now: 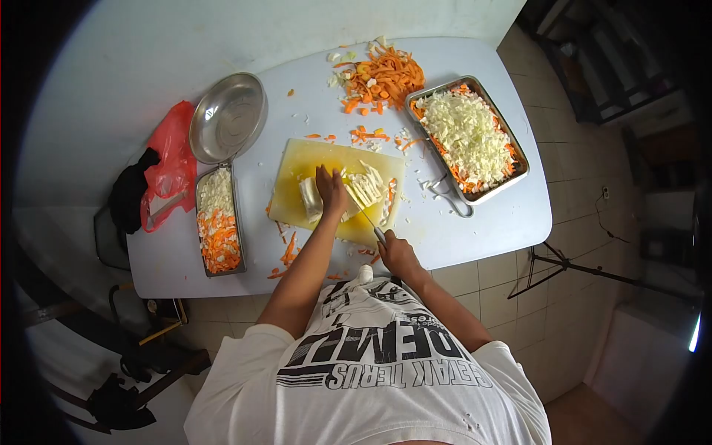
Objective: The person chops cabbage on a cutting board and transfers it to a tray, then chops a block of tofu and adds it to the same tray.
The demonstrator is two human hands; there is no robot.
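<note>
On the yellowish cutting board [293, 159] lies pale cabbage [366, 185], its right part cut into strips and another chunk to the left. My left hand [331, 194] presses down on the cabbage with its fingers and hides part of it. In my right hand [399, 254] is the handle of a knife [379, 233], fingers wrapped round it. The blade points up and left and meets the cabbage beside my left hand. Small carrot and cabbage scraps lie along the board's right edge.
A metal tray [493, 194] of chopped cabbage over carrot stands at right. Carrot peelings [393, 73] are heaped at the back. At left are a narrow filled tray [239, 252], a round metal pan [230, 122] and a red plastic bag [167, 167]. A tripod [564, 263] stands right of the table.
</note>
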